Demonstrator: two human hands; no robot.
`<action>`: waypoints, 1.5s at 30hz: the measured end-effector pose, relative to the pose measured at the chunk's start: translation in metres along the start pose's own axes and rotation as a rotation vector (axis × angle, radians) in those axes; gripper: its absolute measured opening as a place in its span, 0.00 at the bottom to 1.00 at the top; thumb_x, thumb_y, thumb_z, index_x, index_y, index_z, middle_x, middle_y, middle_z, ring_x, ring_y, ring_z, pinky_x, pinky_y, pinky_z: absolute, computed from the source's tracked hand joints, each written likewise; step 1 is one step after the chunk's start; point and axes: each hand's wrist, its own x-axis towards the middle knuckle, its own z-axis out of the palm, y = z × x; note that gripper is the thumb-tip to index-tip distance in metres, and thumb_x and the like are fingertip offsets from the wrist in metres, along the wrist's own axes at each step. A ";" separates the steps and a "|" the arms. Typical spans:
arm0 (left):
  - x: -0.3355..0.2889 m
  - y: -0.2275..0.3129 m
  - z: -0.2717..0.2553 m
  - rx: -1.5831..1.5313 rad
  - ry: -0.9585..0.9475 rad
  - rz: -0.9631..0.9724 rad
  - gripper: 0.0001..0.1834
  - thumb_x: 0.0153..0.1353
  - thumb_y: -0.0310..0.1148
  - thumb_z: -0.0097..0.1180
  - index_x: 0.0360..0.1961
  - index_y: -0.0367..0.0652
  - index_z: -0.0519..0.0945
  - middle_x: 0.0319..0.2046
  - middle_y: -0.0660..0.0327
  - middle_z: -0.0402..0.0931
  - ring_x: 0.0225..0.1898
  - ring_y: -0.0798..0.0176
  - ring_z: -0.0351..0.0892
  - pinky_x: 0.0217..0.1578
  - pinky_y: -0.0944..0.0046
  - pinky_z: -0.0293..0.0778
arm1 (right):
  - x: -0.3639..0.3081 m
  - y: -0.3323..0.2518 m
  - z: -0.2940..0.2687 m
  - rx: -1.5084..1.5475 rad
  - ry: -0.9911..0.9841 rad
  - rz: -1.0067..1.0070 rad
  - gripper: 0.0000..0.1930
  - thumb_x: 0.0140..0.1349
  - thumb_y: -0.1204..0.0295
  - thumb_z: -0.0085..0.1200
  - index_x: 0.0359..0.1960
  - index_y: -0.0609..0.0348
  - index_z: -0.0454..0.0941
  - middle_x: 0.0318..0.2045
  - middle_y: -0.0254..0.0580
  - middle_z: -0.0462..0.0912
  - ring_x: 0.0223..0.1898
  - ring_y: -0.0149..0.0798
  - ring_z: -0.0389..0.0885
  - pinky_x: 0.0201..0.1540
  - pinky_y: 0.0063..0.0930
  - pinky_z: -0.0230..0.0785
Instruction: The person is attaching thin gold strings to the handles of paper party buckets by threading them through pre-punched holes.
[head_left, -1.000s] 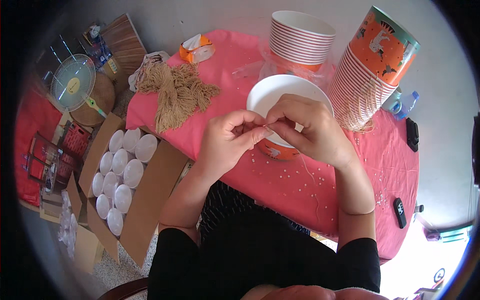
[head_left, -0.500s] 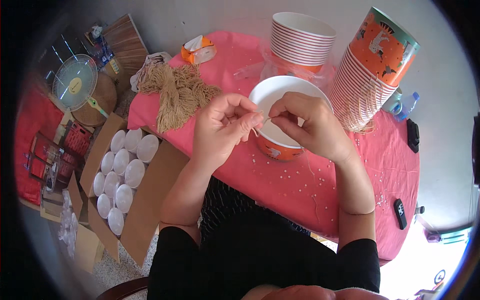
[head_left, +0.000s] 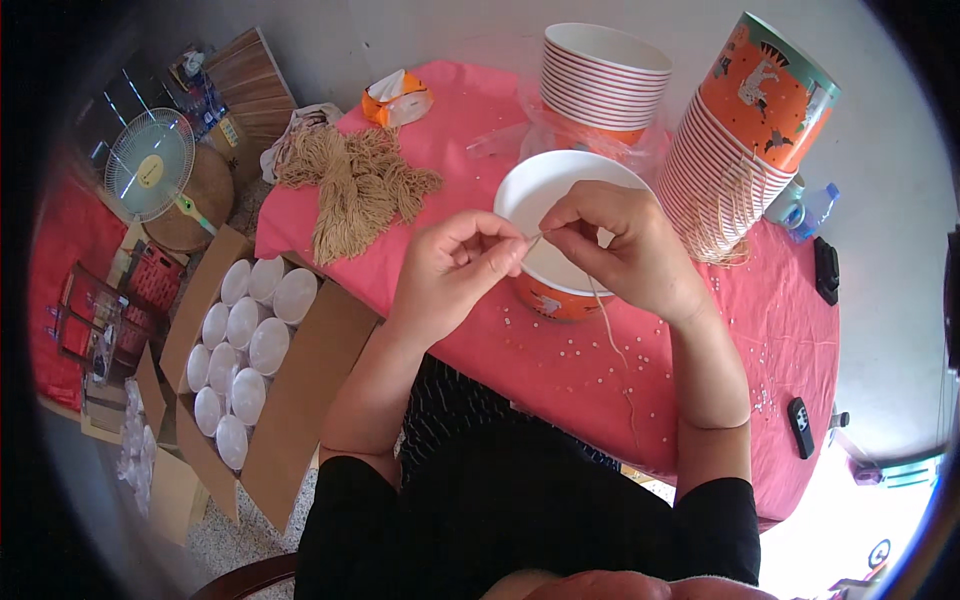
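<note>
Fingertips of my left hand [head_left: 450,275] and my right hand [head_left: 632,245] are pinched close together over the near rim of an orange paper bucket [head_left: 558,300] with a white inside. Between them runs a thin beige string [head_left: 609,328], gripped by both hands. One length of it trails below my right hand across the tablecloth toward the near edge. The spot where the fingertips meet is too small to make out fully. Further left on the table lies a bundle of beige strings [head_left: 360,190].
Behind the bucket stand a stack of white-lined buckets [head_left: 605,80] and a taller leaning stack [head_left: 735,150] with strings hanging on it. Small white bits dot the pink tablecloth [head_left: 560,400]. A remote control [head_left: 800,428] lies right. An open carton [head_left: 310,375] of clear plastic cups stands left.
My left hand has dropped slightly and moved right, its fingertips now meeting those of my right hand. The loop of string below the left fingers no longer shows.
</note>
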 end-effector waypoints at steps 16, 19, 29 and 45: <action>-0.003 0.003 0.011 0.305 -0.020 0.085 0.06 0.60 0.23 0.60 0.38 0.32 0.80 0.30 0.64 0.81 0.30 0.77 0.78 0.29 0.75 0.73 | 0.001 -0.007 0.001 0.150 -0.065 -0.020 0.10 0.56 0.83 0.58 0.41 0.64 0.80 0.32 0.36 0.82 0.32 0.29 0.77 0.36 0.24 0.71; -0.001 -0.004 0.008 0.239 -0.028 0.046 0.06 0.62 0.24 0.59 0.39 0.33 0.80 0.31 0.64 0.80 0.31 0.77 0.77 0.31 0.75 0.73 | 0.002 -0.003 0.003 0.158 -0.049 -0.020 0.10 0.56 0.83 0.58 0.40 0.64 0.80 0.32 0.37 0.81 0.33 0.29 0.78 0.36 0.24 0.71; 0.004 -0.015 -0.017 -0.338 -0.067 -0.248 0.06 0.65 0.28 0.55 0.40 0.38 0.77 0.23 0.68 0.70 0.19 0.79 0.57 0.18 0.77 0.50 | 0.005 0.004 0.001 -0.084 -0.026 -0.175 0.09 0.47 0.80 0.60 0.30 0.57 0.76 0.28 0.39 0.78 0.29 0.45 0.79 0.29 0.34 0.70; 0.004 -0.017 -0.018 -0.472 -0.060 -0.297 0.06 0.65 0.29 0.55 0.39 0.37 0.78 0.24 0.68 0.71 0.18 0.79 0.58 0.17 0.77 0.51 | 0.003 -0.005 0.014 -0.542 0.043 -0.387 0.13 0.41 0.71 0.67 0.32 0.56 0.81 0.29 0.37 0.79 0.28 0.40 0.79 0.33 0.34 0.69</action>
